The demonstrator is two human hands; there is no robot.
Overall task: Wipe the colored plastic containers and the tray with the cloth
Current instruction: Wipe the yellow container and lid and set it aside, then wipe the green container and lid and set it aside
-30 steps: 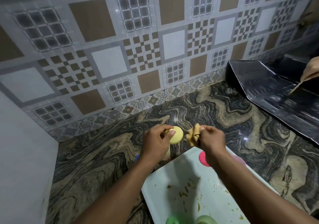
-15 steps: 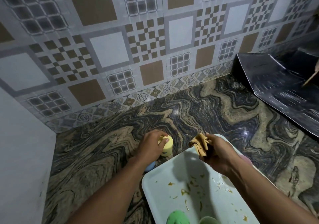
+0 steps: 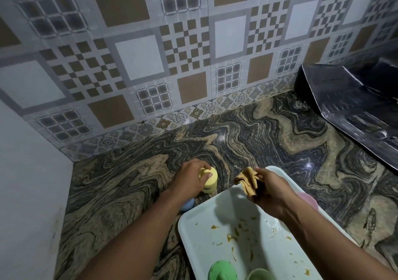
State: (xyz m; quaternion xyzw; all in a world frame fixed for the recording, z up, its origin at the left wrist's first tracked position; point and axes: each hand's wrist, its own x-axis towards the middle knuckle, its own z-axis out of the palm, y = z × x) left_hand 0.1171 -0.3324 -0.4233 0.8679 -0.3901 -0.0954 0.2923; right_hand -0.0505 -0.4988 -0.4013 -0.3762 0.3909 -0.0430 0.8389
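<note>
My left hand (image 3: 190, 177) grips a small yellow container (image 3: 210, 181) that stands on the marbled counter just beyond the tray's far left corner. A bunched tan cloth (image 3: 247, 180) is held in my right hand (image 3: 271, 190) above the tray's far end. The white tray (image 3: 217, 217) lies near me and is smeared with brownish food bits. Two green containers (image 3: 223, 271) sit at its near edge. A blue container (image 3: 187, 204) peeks out under my left wrist, and a pink one (image 3: 309, 199) shows behind my right forearm.
The marbled stone counter (image 3: 133, 185) runs back to a patterned tile wall (image 3: 193, 64). A plain grey wall (image 3: 28, 182) closes the left side. A dark folded sheet (image 3: 355, 107) lies at the far right corner.
My left hand has lowered the yellow container from in front of the cloth down onto the counter. My right hand with the cloth has drawn apart from it, over the tray.
</note>
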